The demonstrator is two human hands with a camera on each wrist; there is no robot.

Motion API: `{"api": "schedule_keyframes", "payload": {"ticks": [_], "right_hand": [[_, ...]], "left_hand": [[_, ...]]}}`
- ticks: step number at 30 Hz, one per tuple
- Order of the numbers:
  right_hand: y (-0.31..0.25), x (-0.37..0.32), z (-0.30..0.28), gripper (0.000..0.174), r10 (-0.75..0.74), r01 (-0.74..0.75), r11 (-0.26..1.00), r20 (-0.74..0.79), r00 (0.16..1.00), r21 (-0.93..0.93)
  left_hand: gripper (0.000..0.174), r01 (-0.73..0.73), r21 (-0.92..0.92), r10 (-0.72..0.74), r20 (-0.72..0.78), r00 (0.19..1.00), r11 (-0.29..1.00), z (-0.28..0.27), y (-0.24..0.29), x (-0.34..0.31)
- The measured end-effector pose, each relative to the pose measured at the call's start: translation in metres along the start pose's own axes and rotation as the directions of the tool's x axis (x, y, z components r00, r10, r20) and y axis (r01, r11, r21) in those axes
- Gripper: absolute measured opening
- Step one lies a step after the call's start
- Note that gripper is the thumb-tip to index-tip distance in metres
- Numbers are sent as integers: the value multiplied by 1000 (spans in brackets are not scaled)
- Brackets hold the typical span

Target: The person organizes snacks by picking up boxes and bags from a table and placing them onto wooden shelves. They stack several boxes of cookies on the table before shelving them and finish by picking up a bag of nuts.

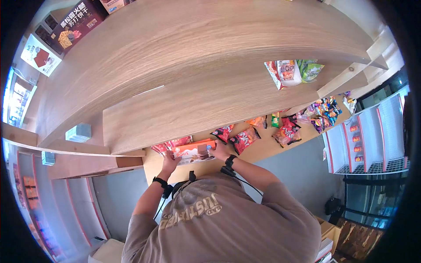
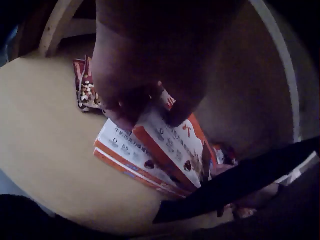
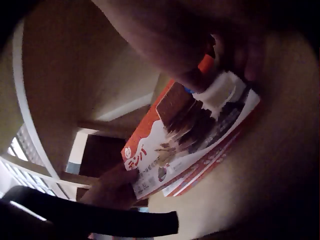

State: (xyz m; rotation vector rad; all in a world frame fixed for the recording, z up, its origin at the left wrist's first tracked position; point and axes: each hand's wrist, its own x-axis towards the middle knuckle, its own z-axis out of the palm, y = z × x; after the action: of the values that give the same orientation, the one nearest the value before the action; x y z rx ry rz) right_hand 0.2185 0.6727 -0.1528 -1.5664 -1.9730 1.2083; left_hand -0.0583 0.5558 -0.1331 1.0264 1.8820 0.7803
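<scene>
Between the two hands is an orange-and-white biscuit box (image 1: 193,153) printed with chocolate bars. My left hand (image 1: 170,162) pinches one end of it, with thumb and fingers at the corner. The other end is in the grip of my right hand (image 1: 220,151). In the left wrist view, the held box (image 2: 167,145) leans across similar boxes (image 2: 132,165) lying under it on the table. Seen from the right wrist, the printed front of the held box (image 3: 175,130) stands tilted, and the fingers (image 3: 197,80) cover part of its upper end.
Red snack bags (image 1: 177,142) lie behind the box. More bagged snacks (image 1: 245,139) spread along the wooden table (image 1: 258,151) to the right. A wooden shelf (image 1: 210,96) overhangs the table, with upright bags (image 1: 287,73) at its right. White racks (image 1: 366,140) stand farther right.
</scene>
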Motion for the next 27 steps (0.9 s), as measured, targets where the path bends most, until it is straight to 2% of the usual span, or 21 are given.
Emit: {"api": "schedule_keyframes", "payload": {"ticks": [2,3,4,5,6,8,9,10,12,13,14,16,17,18,20,21,22,23,24,25,27], "right_hand": [[-7,-6,-7,42,44,-44,998,-11,999,-41],[-8,-10,-16,41,30,-40,988,72,997,148],[-14,-15,-28,39,1,-52,943,151,988,329],[-46,-28,-62,39,-11,-76,926,228,974,371],[-58,-35,-80,39,-13,-79,927,243,970,367],[-71,-45,-113,43,-207,13,877,353,912,480],[-83,-49,-135,46,-240,-7,884,468,851,467],[-93,-52,-153,46,-239,-11,887,479,844,461],[-114,-56,-189,42,-272,0,910,598,754,414],[-130,-60,-209,42,-270,0,914,610,745,405],[-147,-63,-230,39,-313,48,898,557,770,438],[-170,-60,-261,32,-366,124,860,427,827,496],[-176,-55,-275,29,-373,151,839,350,860,522],[-181,-44,-291,25,-356,212,880,294,887,426],[-196,-14,-303,20,-442,356,788,60,895,503],[-193,6,-308,21,-406,338,736,-17,914,587],[-200,25,-309,21,-426,352,738,-7,905,576],[-209,42,-311,24,-436,432,763,-110,893,482],[-216,56,-313,28,-452,500,780,-213,866,377],[-218,70,-309,25,-423,501,755,-270,865,423],[-223,90,-311,24,-417,469,818,-218,882,334]], "left_hand": [[51,61,-285,-33,100,994,957,-5,27,-16],[51,67,-285,-41,95,995,956,-11,39,-23],[50,6,-306,46,165,985,952,-17,51,-30],[49,-51,-332,133,230,964,942,-23,61,-38],[49,-42,-336,122,221,968,941,-29,71,-46],[50,-39,-286,137,330,934,957,-41,91,-63],[49,-70,-149,120,361,925,986,-49,110,-73],[49,-62,-157,114,354,928,986,-54,131,-85],[48,-298,-194,345,294,891,935,-60,172,-105],[47,-390,-120,408,286,867,913,-65,186,-110],[47,-385,-128,405,270,873,914,-73,204,-115],[37,-516,-102,516,347,783,851,-89,239,-121],[34,-621,-176,645,230,729,764,-93,251,-121],[32,-674,-170,694,141,706,719,-100,268,-120],[26,-726,-77,726,-40,687,683,-115,282,-101],[24,-719,1,713,-137,688,695,-123,279,-85],[21,-678,128,687,-230,689,724,-130,277,-70],[19,-614,244,659,-325,678,751,-135,274,-58],[19,-616,237,657,-351,667,751,-139,270,-49],[19,-549,373,664,-386,641,748,-142,267,-41],[21,-418,558,675,-404,617,717,-140,256,-31]]}}
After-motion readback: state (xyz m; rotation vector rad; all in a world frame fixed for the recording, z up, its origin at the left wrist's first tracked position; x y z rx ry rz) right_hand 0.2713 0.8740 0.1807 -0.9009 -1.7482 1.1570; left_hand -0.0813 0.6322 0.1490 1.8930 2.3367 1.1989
